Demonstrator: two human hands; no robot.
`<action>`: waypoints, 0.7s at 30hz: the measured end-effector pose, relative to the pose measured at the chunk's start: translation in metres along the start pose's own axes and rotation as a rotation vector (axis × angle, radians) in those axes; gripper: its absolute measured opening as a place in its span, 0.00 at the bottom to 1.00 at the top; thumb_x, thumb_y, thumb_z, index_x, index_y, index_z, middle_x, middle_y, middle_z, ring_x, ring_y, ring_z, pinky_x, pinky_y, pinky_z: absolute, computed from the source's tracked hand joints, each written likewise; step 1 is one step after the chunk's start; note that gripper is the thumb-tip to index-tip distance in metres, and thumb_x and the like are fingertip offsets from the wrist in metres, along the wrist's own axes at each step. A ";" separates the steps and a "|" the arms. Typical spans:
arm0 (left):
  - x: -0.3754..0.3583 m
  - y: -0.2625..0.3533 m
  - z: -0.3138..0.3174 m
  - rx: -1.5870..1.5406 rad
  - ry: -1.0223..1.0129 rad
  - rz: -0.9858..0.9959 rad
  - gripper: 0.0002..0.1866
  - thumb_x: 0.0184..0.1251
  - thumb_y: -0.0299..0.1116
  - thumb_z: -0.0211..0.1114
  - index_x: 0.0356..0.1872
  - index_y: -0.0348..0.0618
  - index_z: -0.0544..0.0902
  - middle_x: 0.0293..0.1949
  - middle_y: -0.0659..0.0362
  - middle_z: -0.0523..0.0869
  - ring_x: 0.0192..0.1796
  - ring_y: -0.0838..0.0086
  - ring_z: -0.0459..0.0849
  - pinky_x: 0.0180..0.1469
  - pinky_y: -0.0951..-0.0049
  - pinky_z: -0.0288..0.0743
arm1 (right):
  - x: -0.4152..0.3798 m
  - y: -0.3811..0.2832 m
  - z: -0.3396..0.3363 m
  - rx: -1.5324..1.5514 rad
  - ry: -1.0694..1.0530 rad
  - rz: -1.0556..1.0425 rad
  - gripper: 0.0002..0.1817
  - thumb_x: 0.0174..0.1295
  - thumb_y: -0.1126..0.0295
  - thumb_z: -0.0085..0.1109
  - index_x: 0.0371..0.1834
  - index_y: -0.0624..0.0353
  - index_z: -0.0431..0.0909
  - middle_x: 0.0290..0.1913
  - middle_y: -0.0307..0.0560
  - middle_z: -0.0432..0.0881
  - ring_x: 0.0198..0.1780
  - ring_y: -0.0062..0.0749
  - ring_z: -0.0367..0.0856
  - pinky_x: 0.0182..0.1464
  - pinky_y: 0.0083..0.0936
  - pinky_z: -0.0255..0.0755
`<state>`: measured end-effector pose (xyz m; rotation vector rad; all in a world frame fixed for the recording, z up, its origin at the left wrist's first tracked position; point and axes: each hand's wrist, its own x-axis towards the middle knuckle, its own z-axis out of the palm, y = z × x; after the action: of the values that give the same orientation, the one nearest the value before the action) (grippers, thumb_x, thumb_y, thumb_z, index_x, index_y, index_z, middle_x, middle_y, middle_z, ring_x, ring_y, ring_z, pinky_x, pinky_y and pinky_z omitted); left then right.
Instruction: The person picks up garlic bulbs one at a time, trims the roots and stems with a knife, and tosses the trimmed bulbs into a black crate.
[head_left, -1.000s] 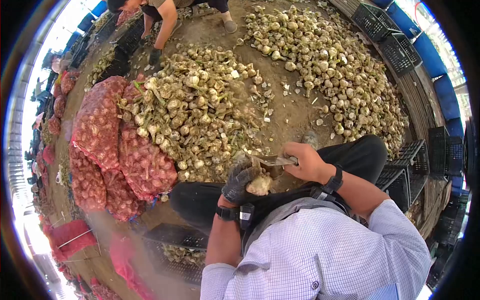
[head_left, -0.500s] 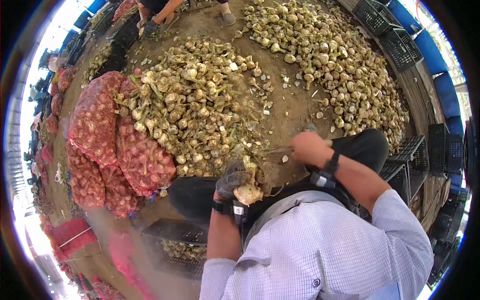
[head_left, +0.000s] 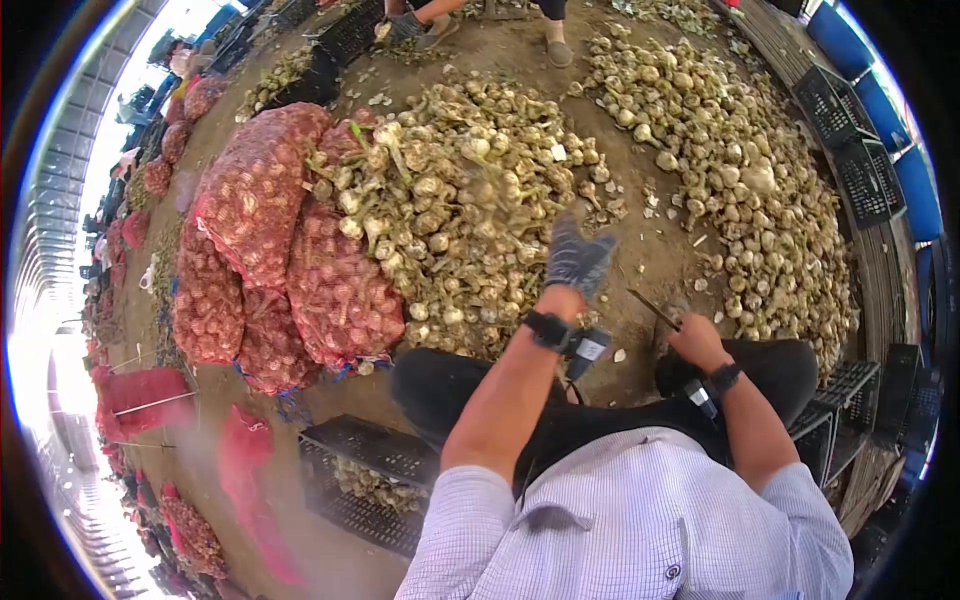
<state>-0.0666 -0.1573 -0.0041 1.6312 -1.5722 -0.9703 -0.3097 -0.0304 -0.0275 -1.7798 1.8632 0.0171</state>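
My left hand [head_left: 580, 258], in a grey glove, reaches out in front of my knees with its fingers stretched and the thumb apart, holding nothing. It hovers by the right edge of a heap of garlic bulbs [head_left: 450, 190] with their stalks on. Over the second garlic pile [head_left: 770, 235] at the right, one garlic bulb [head_left: 758, 177] looks blurred, as if in motion. My bare right hand [head_left: 699, 341] is closed around a thin knife [head_left: 655, 309] above my right knee. The blade points up and to the left.
Full red mesh sacks [head_left: 255, 190] lean against the heap's left side. A black crate [head_left: 370, 455] holding some garlic stands at my left. More black crates [head_left: 830, 400] stand at my right. Another person's gloved hand [head_left: 405, 27] works at the far side.
My left hand has let go of a garlic bulb and swung forward and right from my lap. My right hand, with the knife, is now farther from it. The camera view has shifted too.
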 end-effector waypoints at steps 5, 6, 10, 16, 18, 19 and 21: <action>0.034 -0.089 -0.119 0.451 0.047 -0.242 0.40 0.57 0.54 0.67 0.66 0.36 0.70 0.67 0.43 0.69 0.70 0.52 0.65 0.71 0.61 0.59 | -0.005 -0.019 -0.003 -0.039 -0.102 0.050 0.16 0.50 0.62 0.61 0.28 0.69 0.81 0.30 0.68 0.81 0.37 0.63 0.80 0.43 0.48 0.75; 0.042 -0.101 -0.143 0.545 0.119 -0.316 0.39 0.57 0.54 0.67 0.65 0.37 0.71 0.65 0.43 0.72 0.68 0.53 0.68 0.71 0.61 0.61 | -0.003 -0.022 -0.001 -0.050 -0.107 0.039 0.16 0.50 0.62 0.61 0.29 0.69 0.81 0.31 0.68 0.81 0.37 0.63 0.80 0.43 0.47 0.75; 0.070 -0.172 -0.222 0.803 0.115 -0.555 0.33 0.60 0.50 0.66 0.63 0.41 0.74 0.62 0.47 0.75 0.65 0.58 0.72 0.65 0.60 0.67 | 0.001 -0.025 0.001 -0.063 -0.106 0.014 0.16 0.49 0.63 0.62 0.30 0.68 0.82 0.33 0.67 0.82 0.38 0.62 0.80 0.44 0.47 0.75; 0.089 -0.298 -0.244 1.139 0.097 -0.599 0.13 0.70 0.32 0.56 0.49 0.38 0.82 0.48 0.46 0.84 0.48 0.58 0.83 0.48 0.61 0.79 | 0.009 -0.023 0.015 -0.008 -0.050 -0.077 0.13 0.46 0.68 0.61 0.27 0.70 0.79 0.29 0.69 0.79 0.37 0.65 0.78 0.42 0.49 0.73; 0.080 -0.219 -0.259 0.912 0.058 -0.673 0.12 0.70 0.31 0.55 0.45 0.36 0.84 0.43 0.44 0.85 0.45 0.57 0.85 0.44 0.59 0.80 | 0.014 -0.026 0.016 -0.049 -0.119 0.028 0.13 0.46 0.69 0.63 0.29 0.70 0.79 0.31 0.69 0.80 0.38 0.64 0.78 0.42 0.49 0.72; 0.080 -0.196 -0.265 0.883 -0.021 -0.701 0.12 0.70 0.32 0.56 0.44 0.35 0.84 0.42 0.43 0.85 0.44 0.57 0.85 0.43 0.58 0.80 | 0.017 -0.022 0.019 -0.057 -0.107 0.010 0.13 0.45 0.69 0.63 0.28 0.70 0.79 0.31 0.69 0.79 0.38 0.65 0.78 0.41 0.49 0.72; 0.088 -0.209 -0.261 0.806 -0.047 -0.573 0.15 0.71 0.36 0.55 0.45 0.36 0.84 0.44 0.42 0.85 0.45 0.55 0.85 0.44 0.56 0.79 | 0.022 -0.013 0.025 -0.068 -0.081 -0.019 0.13 0.44 0.70 0.64 0.27 0.71 0.78 0.29 0.70 0.78 0.38 0.66 0.77 0.40 0.50 0.71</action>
<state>0.2643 -0.2418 -0.0586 2.7363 -1.6691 -0.6545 -0.2874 -0.0429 -0.0523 -1.8145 1.8079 0.1448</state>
